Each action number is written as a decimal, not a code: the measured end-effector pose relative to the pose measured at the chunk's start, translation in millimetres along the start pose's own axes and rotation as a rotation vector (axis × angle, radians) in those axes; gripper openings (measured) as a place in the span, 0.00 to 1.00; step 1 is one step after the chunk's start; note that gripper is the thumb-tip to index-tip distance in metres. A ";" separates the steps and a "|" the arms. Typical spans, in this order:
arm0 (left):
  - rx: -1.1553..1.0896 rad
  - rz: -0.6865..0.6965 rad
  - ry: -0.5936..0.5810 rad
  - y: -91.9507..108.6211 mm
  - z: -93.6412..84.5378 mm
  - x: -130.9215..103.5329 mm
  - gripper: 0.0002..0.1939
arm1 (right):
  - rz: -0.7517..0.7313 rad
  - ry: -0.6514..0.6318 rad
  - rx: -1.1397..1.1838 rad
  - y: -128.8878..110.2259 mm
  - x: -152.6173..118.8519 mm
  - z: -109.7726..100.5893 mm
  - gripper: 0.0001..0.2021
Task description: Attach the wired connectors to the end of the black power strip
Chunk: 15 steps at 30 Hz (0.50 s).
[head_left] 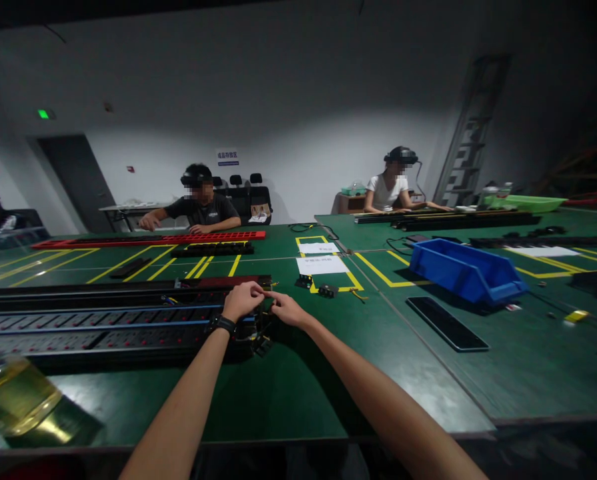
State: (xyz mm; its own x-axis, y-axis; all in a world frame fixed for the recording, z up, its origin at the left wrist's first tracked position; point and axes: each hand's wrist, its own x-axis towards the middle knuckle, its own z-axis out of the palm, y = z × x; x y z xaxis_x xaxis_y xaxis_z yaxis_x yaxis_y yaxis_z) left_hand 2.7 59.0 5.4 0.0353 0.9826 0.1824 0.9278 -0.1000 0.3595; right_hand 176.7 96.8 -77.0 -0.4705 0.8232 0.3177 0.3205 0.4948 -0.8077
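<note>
While the left hand (242, 301) and the right hand (289, 310) met at the end of the long frame (153, 319), the fingers of each grip were drawn close, but what they pinched could not be told. The frame lay on the surface (388, 347), seemingly stiff and rather heavy, best held by its sides, away from the delicate-looking wires (262, 343). Small black blocks (327, 291) lay beyond.

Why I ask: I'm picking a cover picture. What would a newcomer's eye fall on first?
Probably the bright blue bin, right of centre on the green table. Next, the left hand and right hand close together at the right end of a long black assembly. A clear container of yellow liquid also stands out at the lower left.
</note>
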 end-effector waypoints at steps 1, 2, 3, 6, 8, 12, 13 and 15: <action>0.002 0.004 -0.004 -0.2 -0.2 0.1 0.12 | -0.006 0.003 0.007 -0.2 0.1 0.9 0.34; 0.006 0.009 -0.008 -0.3 -0.4 0.3 0.12 | -0.009 0.011 0.010 -1.2 -0.2 1.4 0.33; 0.011 0.015 -0.011 -0.5 -0.6 0.4 0.12 | -0.005 0.028 0.007 -2.9 -0.7 1.2 0.32; 0.031 0.028 -0.018 -1.0 -1.2 0.8 0.12 | 0.061 0.134 -0.073 -10.4 -5.1 -8.7 0.26; 0.040 0.031 -0.019 -1.2 -1.5 0.8 0.12 | 0.097 0.246 -0.230 -14.4 -10.8 -24.9 0.21; 0.050 0.036 -0.018 -0.9 -1.7 0.2 0.12 | 0.135 0.420 -0.625 -12.1 -25.9 -66.3 0.18; 0.051 0.038 -0.017 -0.8 -1.7 0.1 0.12 | 0.176 0.440 -0.702 -9.3 -29.1 -74.5 0.17; 0.052 0.041 -0.014 -0.8 -1.6 -0.1 0.13 | 0.275 0.473 -0.836 -2.2 -34.1 -85.5 0.15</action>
State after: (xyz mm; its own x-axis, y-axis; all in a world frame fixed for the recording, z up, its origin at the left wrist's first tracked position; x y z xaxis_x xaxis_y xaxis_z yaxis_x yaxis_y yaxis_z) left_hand 1.4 58.7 6.5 0.0789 0.9799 0.1832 0.9435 -0.1327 0.3037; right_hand 262.3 91.4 -43.5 0.0240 0.8749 0.4838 0.9300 0.1580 -0.3318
